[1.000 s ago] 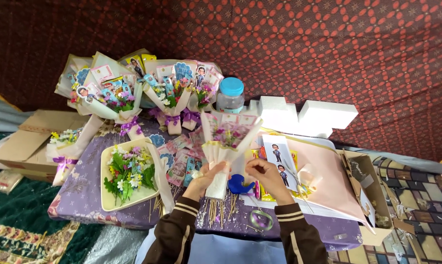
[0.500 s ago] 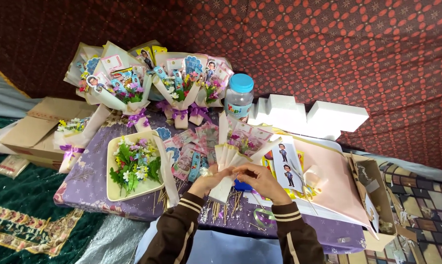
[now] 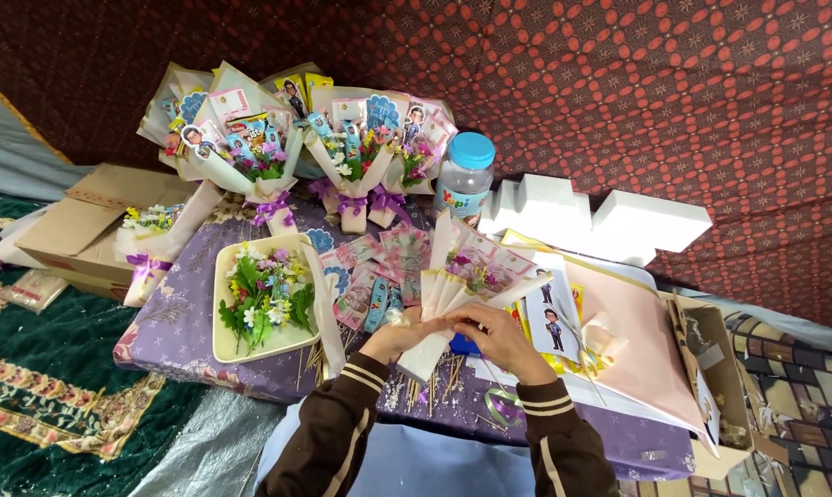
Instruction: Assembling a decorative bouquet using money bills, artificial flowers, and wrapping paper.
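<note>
Your left hand (image 3: pixel 399 333) and right hand (image 3: pixel 499 339) pinch the stem of a cream-wrapped bouquet (image 3: pixel 462 285) near the table's (image 3: pixel 172 336) near edge. Left lies a flower tray (image 3: pixel 260 299); far behind stands a blue-lidded jar (image 3: pixel 465 179).

Backdrop: dark red patterned cloth (image 3: pixel 618 92). Low table (image 3: pixel 177 340) under a purple floral cover. Floor: green carpet (image 3: pixel 57 368) at left, grey plastic sheet (image 3: pixel 195 451) beside it. Light even.
</note>
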